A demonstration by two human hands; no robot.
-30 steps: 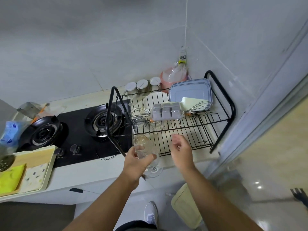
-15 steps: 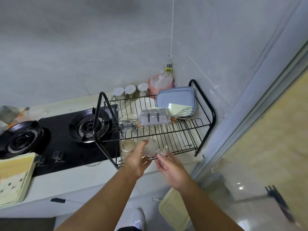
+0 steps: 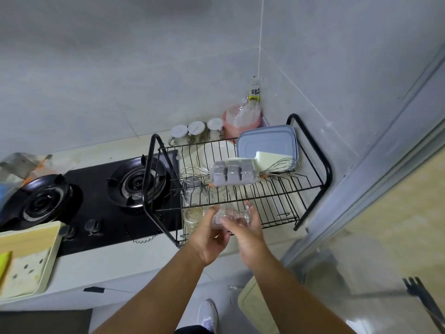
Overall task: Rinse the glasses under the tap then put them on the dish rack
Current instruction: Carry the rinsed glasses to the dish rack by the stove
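We've got the stemmed glass (image 3: 227,214) lying sideways, foot pointing right, left hand (image 3: 209,239) gripping the bowl, right hand (image 3: 248,233) cupping underneath, dish rack (image 3: 310,184) just behind.

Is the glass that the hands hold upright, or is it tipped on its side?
Tipped on its side. The clear ribbed stemmed glass lies horizontal between the left hand and right hand, foot pointing right.

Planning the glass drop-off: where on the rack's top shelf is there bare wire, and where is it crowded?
Free: the front right of the dish rack, bare wire between the ice tray and the right end frame. Crowded: the back holds a plate, lidded containers and whisks; the front left has glasses, and both hands hold a glass there.
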